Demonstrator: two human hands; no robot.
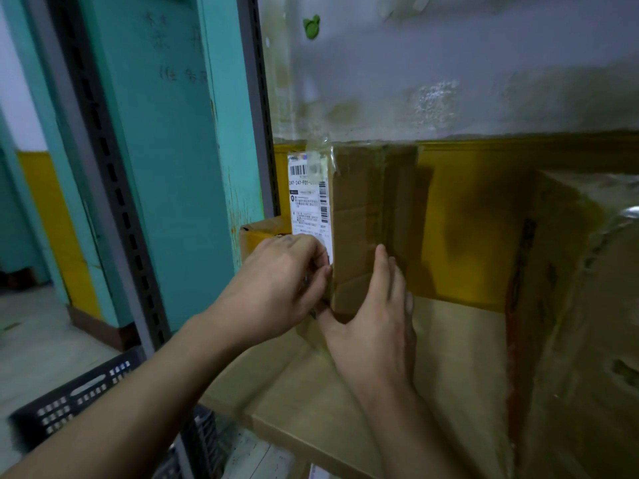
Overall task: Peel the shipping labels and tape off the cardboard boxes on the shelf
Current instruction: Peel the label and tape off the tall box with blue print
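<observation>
fingers (320, 259) of the left hand (273, 280) curled, pinching the bottom corner of the shipping label (309, 202) right at the box's edge. fingers of the right hand (377, 326) straight and together, pressed flat on the front face of the cardboard box (363, 209), thumb hooked at its lower corner. label stuck upright on the box's left side, barcodes facing out, clear tape (320, 152) across its top and over the box's upper edge. box standing upright at the left end of the shelf (449, 340), against the yellow wall band (477, 219). larger taped box (567, 288) at the right, well apart. grey slotted upright (107, 202) and teal pillar (173, 133) to the left, black crate (69, 402) low down.
</observation>
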